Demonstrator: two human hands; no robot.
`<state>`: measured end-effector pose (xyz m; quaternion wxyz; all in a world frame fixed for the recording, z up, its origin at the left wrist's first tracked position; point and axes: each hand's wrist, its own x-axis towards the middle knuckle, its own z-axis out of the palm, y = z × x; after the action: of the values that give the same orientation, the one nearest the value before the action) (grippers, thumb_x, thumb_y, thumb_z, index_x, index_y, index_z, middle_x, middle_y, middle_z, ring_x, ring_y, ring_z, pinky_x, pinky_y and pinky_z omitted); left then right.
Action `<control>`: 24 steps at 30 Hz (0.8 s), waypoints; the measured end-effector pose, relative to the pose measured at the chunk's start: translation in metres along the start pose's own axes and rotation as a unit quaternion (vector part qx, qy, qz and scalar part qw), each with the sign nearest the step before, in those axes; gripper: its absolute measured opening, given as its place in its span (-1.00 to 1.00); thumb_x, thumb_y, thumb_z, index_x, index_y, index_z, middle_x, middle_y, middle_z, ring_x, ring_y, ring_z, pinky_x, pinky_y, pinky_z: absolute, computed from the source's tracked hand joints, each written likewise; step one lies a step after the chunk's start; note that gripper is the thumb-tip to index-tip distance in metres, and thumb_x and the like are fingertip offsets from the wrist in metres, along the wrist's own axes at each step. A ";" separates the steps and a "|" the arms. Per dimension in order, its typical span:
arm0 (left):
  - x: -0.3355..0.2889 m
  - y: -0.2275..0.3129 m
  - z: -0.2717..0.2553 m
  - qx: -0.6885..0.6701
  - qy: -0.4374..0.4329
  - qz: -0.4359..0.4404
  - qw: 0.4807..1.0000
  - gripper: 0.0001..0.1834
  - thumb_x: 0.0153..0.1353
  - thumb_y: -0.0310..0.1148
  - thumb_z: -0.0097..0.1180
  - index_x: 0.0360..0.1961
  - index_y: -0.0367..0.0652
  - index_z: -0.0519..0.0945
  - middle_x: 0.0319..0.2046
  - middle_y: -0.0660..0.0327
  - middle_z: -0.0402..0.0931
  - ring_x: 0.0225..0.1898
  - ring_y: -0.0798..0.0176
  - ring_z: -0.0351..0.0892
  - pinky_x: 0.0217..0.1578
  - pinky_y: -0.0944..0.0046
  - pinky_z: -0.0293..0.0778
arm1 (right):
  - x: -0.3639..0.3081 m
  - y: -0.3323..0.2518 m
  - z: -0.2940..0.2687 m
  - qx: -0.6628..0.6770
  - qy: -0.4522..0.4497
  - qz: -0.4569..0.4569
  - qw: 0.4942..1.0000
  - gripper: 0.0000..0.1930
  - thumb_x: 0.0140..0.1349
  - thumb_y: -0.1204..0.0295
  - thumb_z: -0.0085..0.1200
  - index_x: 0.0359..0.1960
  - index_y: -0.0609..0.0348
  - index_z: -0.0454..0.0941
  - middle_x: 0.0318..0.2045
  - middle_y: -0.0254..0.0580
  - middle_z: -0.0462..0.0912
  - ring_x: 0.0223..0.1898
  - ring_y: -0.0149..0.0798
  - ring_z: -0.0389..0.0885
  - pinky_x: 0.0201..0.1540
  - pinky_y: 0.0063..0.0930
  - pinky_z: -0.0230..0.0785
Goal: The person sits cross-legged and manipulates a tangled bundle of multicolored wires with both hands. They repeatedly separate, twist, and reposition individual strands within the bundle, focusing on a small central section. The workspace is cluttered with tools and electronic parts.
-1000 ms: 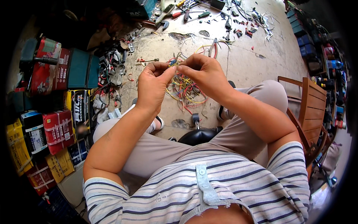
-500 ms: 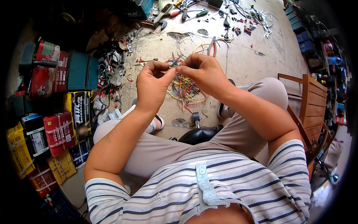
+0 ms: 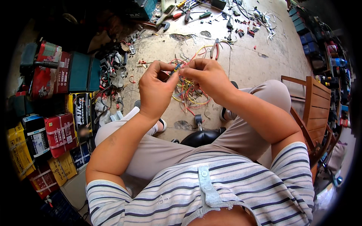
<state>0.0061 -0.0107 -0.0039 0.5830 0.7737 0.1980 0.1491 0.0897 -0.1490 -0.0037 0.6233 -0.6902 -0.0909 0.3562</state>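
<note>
- Here we are, low over the floor [image 3: 245, 67], and the left hand [image 3: 155, 88] pinches a small blue-and-yellow bundle [image 3: 176, 68] between thumb and forefinger, up in front of the knees.
- The right hand [image 3: 211, 80] meets it from the other side, fingertips drawn together at the bundle's edge; whether they clasp it or only touch, I can't tell.
- How far along? That one bundle is up between the hands, and handling looks to be in mid-course; its fine detail is too small to read.
- Below the fingers, the tangle of coloured wires [image 3: 190, 96] lies loose on the floor, red, yellow and other strands looping together, none visibly sorted.
- The red-handled pliers [image 3: 217, 49] rest just beyond, in neither hand; farther off, a green-handled screwdriver [image 3: 205, 15] lies among other tools.
- And the change from half a second ago: left thumb and forefinger stand wider apart at the base, thumb a touch lower, so more of the bundle shows!
- The right hand's curled fingers sit lower too, while tangle and pliers keep their places.
</note>
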 end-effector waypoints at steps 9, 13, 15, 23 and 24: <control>0.004 0.000 0.002 -0.046 -0.006 -0.020 0.999 -0.88 0.04 -0.50 0.22 -0.41 -0.23 0.52 -0.61 0.37 0.47 -0.60 0.58 0.38 -0.58 0.52 0.28 | -0.008 -0.010 0.001 0.138 -0.023 0.048 0.989 -0.83 0.12 0.35 0.18 -0.41 0.18 0.51 -0.51 -0.39 0.51 -0.55 -0.58 0.38 -0.49 -0.67 0.30; 0.006 0.004 0.003 -0.122 -0.017 -0.098 0.988 -0.84 0.06 -0.47 0.25 -0.39 -0.26 0.50 -0.54 0.35 0.49 -0.56 0.57 0.39 -0.54 0.56 0.30 | -0.006 -0.009 0.000 0.121 -0.024 0.045 0.991 -0.84 0.14 0.36 0.15 -0.40 0.18 0.51 -0.50 -0.38 0.52 -0.53 -0.57 0.41 -0.48 -0.64 0.33; 0.005 0.007 0.001 -0.142 -0.029 -0.123 0.982 -0.83 0.06 -0.47 0.26 -0.37 -0.26 0.50 -0.52 0.34 0.50 -0.54 0.56 0.40 -0.52 0.56 0.32 | -0.005 -0.008 0.000 0.115 -0.024 0.044 0.992 -0.84 0.14 0.35 0.15 -0.40 0.18 0.50 -0.50 -0.38 0.52 -0.52 -0.57 0.41 -0.48 -0.63 0.34; 0.004 0.005 0.001 -0.179 -0.033 -0.153 0.971 -0.82 0.07 -0.48 0.24 -0.33 -0.22 0.48 -0.55 0.32 0.48 -0.58 0.52 0.38 -0.53 0.53 0.29 | -0.002 -0.004 0.001 0.096 -0.015 0.020 0.995 -0.77 0.08 0.34 0.12 -0.41 0.30 0.53 -0.52 -0.29 0.54 -0.53 -0.49 0.48 -0.51 -0.59 0.41; 0.004 0.006 0.001 -0.179 -0.033 -0.154 0.971 -0.82 0.06 -0.48 0.24 -0.33 -0.22 0.48 -0.54 0.32 0.48 -0.58 0.52 0.39 -0.53 0.53 0.29 | -0.001 -0.003 0.001 0.095 -0.015 0.020 0.995 -0.77 0.08 0.34 0.12 -0.42 0.31 0.54 -0.51 -0.29 0.54 -0.52 -0.48 0.48 -0.51 -0.59 0.41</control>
<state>0.0108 -0.0107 0.0012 0.7340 0.6219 0.2651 0.0647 0.0894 -0.1485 -0.0008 0.6772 -0.6242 -0.0529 0.3859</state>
